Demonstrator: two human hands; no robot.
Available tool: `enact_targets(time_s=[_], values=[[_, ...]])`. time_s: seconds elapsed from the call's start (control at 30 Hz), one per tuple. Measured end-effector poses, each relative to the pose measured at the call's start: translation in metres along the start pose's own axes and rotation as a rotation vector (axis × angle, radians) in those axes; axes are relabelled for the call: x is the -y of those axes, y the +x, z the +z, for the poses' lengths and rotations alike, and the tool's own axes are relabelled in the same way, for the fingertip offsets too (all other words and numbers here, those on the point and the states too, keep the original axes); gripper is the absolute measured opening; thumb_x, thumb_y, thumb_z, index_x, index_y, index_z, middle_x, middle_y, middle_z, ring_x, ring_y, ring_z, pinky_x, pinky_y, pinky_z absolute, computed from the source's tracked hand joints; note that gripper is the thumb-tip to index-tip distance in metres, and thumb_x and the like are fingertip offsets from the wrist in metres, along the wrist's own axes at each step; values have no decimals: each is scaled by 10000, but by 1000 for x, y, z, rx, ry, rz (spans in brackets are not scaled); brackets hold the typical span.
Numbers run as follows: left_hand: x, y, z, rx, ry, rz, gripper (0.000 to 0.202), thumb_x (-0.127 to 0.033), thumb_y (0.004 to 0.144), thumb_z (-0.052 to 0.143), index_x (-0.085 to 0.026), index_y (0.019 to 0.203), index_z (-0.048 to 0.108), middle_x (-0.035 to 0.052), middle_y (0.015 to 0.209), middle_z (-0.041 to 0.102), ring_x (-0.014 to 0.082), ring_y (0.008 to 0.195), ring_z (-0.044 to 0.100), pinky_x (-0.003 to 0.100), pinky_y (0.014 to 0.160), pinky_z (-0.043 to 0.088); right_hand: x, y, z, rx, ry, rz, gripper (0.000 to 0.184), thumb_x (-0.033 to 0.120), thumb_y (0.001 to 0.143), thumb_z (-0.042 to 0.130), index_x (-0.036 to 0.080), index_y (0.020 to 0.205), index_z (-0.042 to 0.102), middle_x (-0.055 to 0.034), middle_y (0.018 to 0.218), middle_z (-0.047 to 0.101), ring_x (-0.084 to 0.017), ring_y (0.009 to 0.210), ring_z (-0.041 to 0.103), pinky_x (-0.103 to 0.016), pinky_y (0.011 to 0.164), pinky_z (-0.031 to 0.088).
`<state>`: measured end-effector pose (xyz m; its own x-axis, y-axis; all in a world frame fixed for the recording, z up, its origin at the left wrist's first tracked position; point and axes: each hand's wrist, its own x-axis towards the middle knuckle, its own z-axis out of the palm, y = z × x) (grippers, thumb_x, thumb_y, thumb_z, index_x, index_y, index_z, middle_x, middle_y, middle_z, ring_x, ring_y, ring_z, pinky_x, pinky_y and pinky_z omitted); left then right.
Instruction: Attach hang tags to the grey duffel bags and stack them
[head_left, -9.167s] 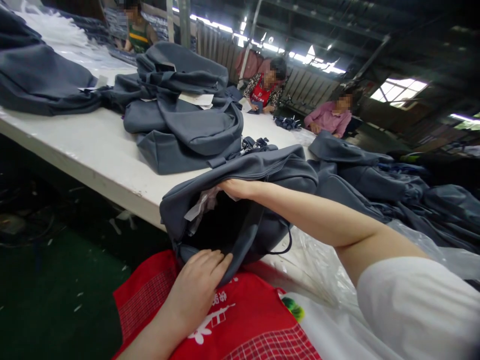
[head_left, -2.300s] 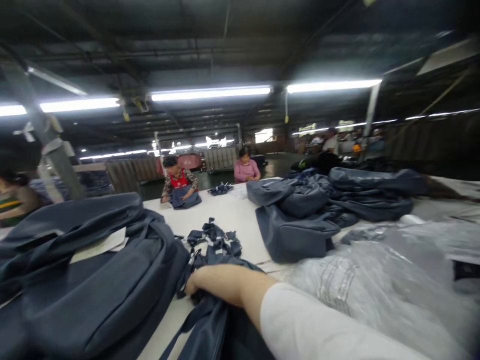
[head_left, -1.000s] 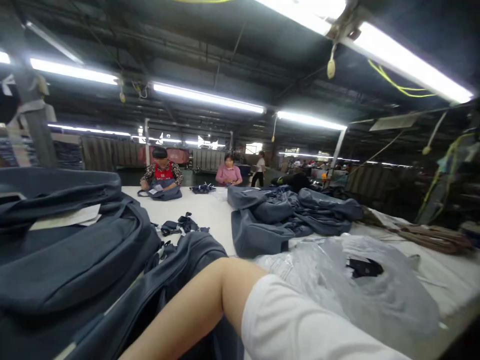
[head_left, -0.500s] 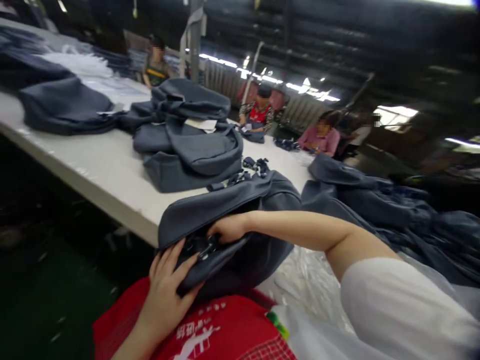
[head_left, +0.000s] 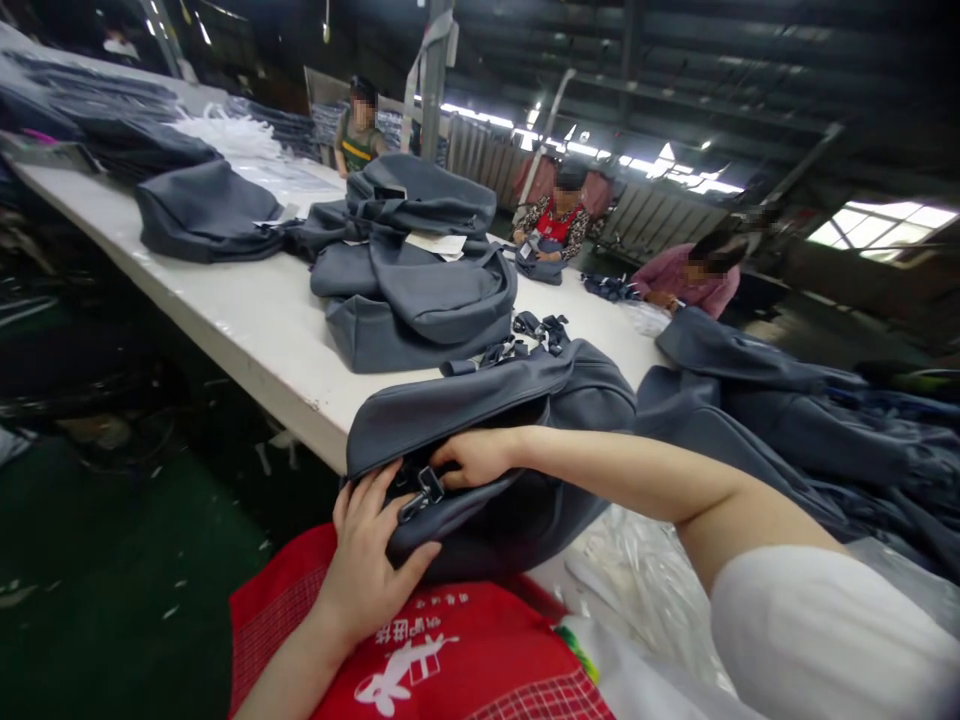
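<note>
A dark blue-grey bag [head_left: 457, 405] lies tilted at the table's near edge, its opening facing me. My left hand [head_left: 375, 560] grips the near left rim of that opening, fingers reaching inside and the thumb on the outer side. Into the opening goes my right hand [head_left: 476, 460], its fingers curled and their tips partly hidden. A black snap hook [head_left: 426, 492] with a metallic shine lies between both hands, close against the right fingertips. What the right fingers pinch is hidden.
On the white table [head_left: 247, 310] stands a stack of similar bags [head_left: 420, 280], with small strap pieces [head_left: 540, 330] beside it. More bags [head_left: 795, 410] lie at right, above clear plastic [head_left: 645, 560]. Several co-workers, including a person in red [head_left: 559, 225], are across the table.
The camera view has shifted, so the scene sits further right. Both hands stay at the bag's opening, and the snap hook shows more clearly between them.
</note>
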<state>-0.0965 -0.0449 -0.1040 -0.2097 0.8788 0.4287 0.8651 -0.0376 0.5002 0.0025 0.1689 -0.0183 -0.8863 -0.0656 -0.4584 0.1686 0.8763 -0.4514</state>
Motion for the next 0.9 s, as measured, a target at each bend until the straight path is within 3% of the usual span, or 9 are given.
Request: enact_targets(time_s=[0.17, 0.27, 0.37, 0.47, 0.6, 0.67, 0.77, 0.83, 0.9], values=[[2, 2, 5, -123, -115, -105, 287, -285, 1005, 370, -253, 948, 649, 59, 1308, 578, 264, 1230, 504, 521, 1042, 306, 9, -4, 2, 9, -30, 11, 345, 360, 904, 564, 161, 1153, 694, -92, 1083, 723, -210, 940, 659, -273, 807, 481], [7, 1, 1, -165, -158, -99, 307, -257, 1006, 369, -233, 853, 633, 58, 1252, 598, 243, 1208, 515, 474, 1036, 311, 21, -9, 4, -181, -138, -22, 348, 287, 835, 612, 141, 1142, 685, -118, 1075, 718, -245, 955, 661, -317, 835, 493], [9, -3, -8, -155, -132, -68, 266, -266, 994, 405, -221, 886, 644, 80, 1186, 595, 252, 1188, 507, 448, 1018, 331, 35, -9, 4, -361, -131, -278, 495, 132, 777, 597, 105, 1271, 587, -135, 1217, 663, -236, 1093, 622, -306, 942, 466], [7, -10, -18, -158, -128, -95, 245, -277, 985, 430, -212, 903, 652, 79, 1096, 599, 237, 1078, 539, 407, 951, 384, 43, -1, 4, -255, -58, -420, 437, 178, 865, 583, 91, 1292, 554, -135, 1236, 652, -207, 1083, 622, -276, 926, 463], [12, -25, -22, -187, -285, -193, 279, -312, 985, 428, -217, 842, 648, 57, 1006, 609, 200, 955, 568, 341, 843, 438, 46, 18, 6, -114, -117, -330, 240, 302, 972, 504, 142, 1058, 661, -86, 975, 714, -169, 839, 639, -250, 737, 442], [23, -32, -17, -296, -412, -362, 311, -419, 969, 434, -222, 877, 656, 64, 999, 614, 220, 973, 569, 362, 884, 440, 50, 27, 6, -116, -157, -308, 225, 285, 973, 492, 163, 937, 677, -58, 880, 712, -148, 762, 614, -237, 673, 397], [47, -35, -4, -501, -593, -733, 452, -611, 883, 465, -203, 953, 647, 93, 1014, 629, 269, 990, 572, 415, 895, 450, 57, 36, 7, -198, -207, -248, 246, 294, 950, 512, 158, 830, 678, -58, 815, 708, -138, 683, 576, -246, 612, 342], [62, -32, 5, -480, -716, -867, 537, -669, 819, 492, -177, 956, 656, 111, 985, 658, 285, 934, 601, 412, 796, 486, 61, 42, 8, -249, -201, -205, 260, 297, 941, 513, 153, 814, 688, -65, 800, 709, -138, 668, 568, -248, 609, 339], [71, -27, 12, -396, -855, -904, 534, -655, 788, 528, -159, 925, 672, 110, 930, 686, 273, 853, 631, 371, 693, 496, 63, 46, 9, -275, -136, -168, 264, 295, 937, 513, 152, 829, 706, -66, 810, 714, -138, 682, 575, -242, 630, 359]])
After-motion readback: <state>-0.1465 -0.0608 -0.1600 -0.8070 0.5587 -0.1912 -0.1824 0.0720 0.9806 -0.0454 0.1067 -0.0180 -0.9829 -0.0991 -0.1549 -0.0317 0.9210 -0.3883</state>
